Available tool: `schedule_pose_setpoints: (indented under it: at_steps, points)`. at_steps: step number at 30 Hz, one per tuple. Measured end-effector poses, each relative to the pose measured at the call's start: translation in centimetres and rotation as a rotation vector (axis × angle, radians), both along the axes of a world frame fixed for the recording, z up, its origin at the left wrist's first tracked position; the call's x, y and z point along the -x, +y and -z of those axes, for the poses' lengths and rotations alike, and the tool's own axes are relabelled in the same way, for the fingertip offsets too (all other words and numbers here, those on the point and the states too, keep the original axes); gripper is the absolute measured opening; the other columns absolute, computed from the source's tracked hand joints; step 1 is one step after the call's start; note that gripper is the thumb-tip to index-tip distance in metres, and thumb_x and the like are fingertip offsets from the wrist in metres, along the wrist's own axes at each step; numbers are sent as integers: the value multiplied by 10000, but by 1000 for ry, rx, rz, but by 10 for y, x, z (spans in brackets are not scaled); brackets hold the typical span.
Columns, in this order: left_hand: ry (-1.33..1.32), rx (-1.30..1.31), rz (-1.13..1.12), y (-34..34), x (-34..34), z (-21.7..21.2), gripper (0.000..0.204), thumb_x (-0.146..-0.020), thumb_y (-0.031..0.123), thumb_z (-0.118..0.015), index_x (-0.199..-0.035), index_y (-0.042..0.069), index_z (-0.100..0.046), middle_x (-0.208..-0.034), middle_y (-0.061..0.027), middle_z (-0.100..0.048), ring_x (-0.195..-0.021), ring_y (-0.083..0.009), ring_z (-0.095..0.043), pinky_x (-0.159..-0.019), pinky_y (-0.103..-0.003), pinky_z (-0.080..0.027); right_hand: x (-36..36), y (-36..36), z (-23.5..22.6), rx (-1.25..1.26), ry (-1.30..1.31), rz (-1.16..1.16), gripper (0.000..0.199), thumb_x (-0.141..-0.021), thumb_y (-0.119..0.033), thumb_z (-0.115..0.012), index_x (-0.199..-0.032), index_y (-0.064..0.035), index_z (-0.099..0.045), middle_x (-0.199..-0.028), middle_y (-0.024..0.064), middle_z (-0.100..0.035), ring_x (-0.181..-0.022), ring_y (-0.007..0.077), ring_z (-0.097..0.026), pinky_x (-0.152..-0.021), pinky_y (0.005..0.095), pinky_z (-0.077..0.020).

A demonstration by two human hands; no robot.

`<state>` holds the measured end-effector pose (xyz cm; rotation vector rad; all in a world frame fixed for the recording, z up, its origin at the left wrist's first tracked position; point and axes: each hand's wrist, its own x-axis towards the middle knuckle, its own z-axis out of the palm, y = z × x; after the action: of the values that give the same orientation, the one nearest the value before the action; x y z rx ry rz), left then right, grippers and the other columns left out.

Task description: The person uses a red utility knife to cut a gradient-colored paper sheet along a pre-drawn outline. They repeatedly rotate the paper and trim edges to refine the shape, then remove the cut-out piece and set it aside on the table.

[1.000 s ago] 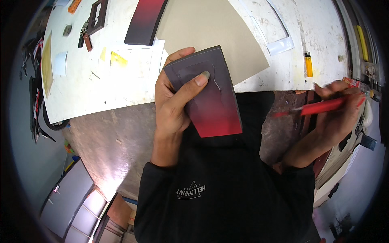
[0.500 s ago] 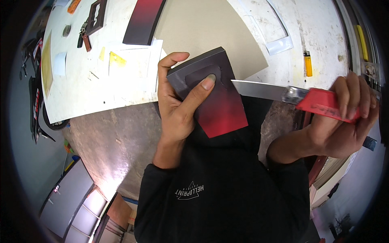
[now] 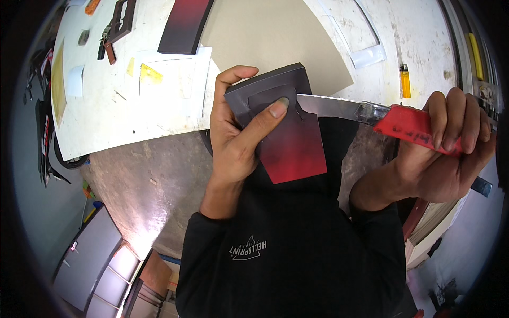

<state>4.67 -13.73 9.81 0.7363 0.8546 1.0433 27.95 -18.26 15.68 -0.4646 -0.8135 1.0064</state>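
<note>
My left hand [image 3: 233,140] is closed around a flat box piece [image 3: 294,151], dark grey fading to red, with the thumb pressed on its face. A rounded outline is marked on the dark part beside that thumb. In my right hand [image 3: 442,153] is a red-handled utility knife [image 3: 405,127] with a long blade [image 3: 334,107] out. The blade points left, its tip at the box piece near the rounded outline. A notch shows in the piece's right edge, just under the tip. The fingers behind the piece are mostly hidden.
On the white table [image 3: 101,122] are a beige board [image 3: 265,32], another dark-and-red box piece [image 3: 185,26], paper with a yellow scrap [image 3: 151,74], keys [image 3: 108,50], a dark frame [image 3: 122,21] and a yellow lighter [image 3: 405,82]. A clear plastic piece [image 3: 368,56] lies at the right.
The knife has moved left and slightly up, its blade tip now in against the box piece. A notch now shows at the piece's right edge. The left hand has shifted slightly right.
</note>
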Motion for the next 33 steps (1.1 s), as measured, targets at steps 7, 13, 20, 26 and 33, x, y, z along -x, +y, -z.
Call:
schedule_pose_setpoints:
  at_steps: [7,13,20,26,33]
  points:
    - [-26,23,17,-1,0,3,471,-817,-48,-689,-1199,51,-432,-953,-107,-664,-841,-147,-658,-760,-272,-532,4,1,-1,-62,-144,-50,164,-983,-253,-507,-912,-109,-540,-745,-3,-507,-648,95,-403,-612,251,-379]
    - [3,-3,31,-1,1,5,462,-814,-45,-695,-1187,50,-440,-958,-107,-662,-846,-145,-655,-764,-271,-531,5,2,-2,-79,-191,-82,176,-991,-283,-493,-913,-129,-529,-754,-7,-518,-653,94,-408,-600,250,-375]
    - [59,-45,50,0,3,5,454,-818,-42,-695,-1184,45,-441,-954,-106,-662,-854,-143,-650,-770,-267,-528,8,3,-4,-81,-231,-109,191,-999,-318,-476,-914,-152,-516,-765,-13,-531,-659,93,-413,-587,249,-371]
    - [78,-73,66,0,4,2,448,-817,-37,-701,-1176,44,-446,-946,-105,-661,-837,-139,-650,-757,-259,-527,7,3,-8,-79,-264,-131,203,-1007,-347,-462,-915,-171,-505,-773,-17,-542,-664,92,-417,-576,248,-367]
    - [110,-110,100,1,6,7,439,-821,-40,-699,-1174,39,-451,-937,-104,-660,-822,-141,-653,-749,-257,-530,11,4,-7,-81,-249,-118,213,-1003,-349,-463,-906,-164,-506,-749,-10,-543,-640,94,-415,-549,250,-361]
